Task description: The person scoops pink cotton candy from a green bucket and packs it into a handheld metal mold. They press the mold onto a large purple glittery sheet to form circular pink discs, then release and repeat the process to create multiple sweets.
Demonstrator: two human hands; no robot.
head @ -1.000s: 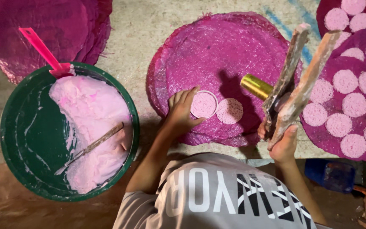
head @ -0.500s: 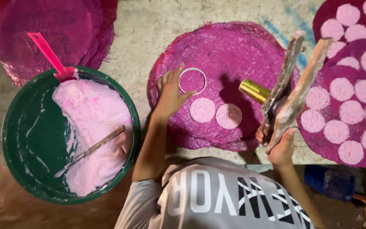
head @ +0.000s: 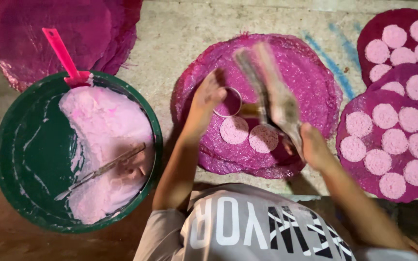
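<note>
Left hand [head: 208, 96] holds metal ring [head: 228, 101]; right hand [head: 313, 145] grips blurred sticks [head: 272, 92].

A thin round metal ring [head: 227, 101] lies flat on the magenta mat [head: 310, 82], above two pale-pink discs [head: 234, 130].

No pkgs, labels, signs or screens in view.

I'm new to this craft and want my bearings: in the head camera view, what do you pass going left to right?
Green basin of pink paste → left hand on the metal ring → blurred stick tool → right hand → magenta mat of pink discs.
</note>
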